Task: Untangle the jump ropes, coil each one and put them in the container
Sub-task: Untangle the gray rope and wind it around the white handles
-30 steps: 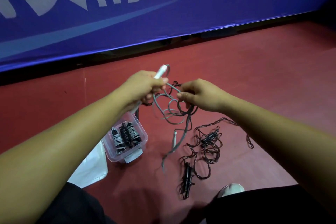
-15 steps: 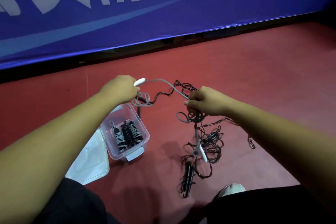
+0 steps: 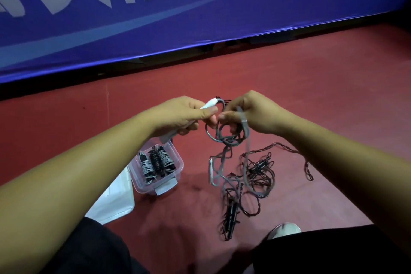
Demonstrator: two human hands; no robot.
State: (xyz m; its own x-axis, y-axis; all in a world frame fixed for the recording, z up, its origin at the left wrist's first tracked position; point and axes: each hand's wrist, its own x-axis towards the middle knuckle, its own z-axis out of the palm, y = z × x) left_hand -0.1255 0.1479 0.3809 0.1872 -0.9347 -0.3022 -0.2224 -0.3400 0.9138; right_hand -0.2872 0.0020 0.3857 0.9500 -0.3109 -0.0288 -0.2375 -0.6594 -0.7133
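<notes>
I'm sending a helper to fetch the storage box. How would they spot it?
On the red floor below the blue banner, look under the left hand. The clear plastic box there alone holds three coiled ropes; a flat lid lies beside it.

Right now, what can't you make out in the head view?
- Grey rope: loops overlap between the hands; crossings unreadable, and whether it is free of the black ropes.
- Left hand: covers most of the white handle.
- Black ropes: thin, tangled; count unclear.
- Container: three coiled bundles visible, details too small.
- Banner: lettering cut off by top edge.
</notes>
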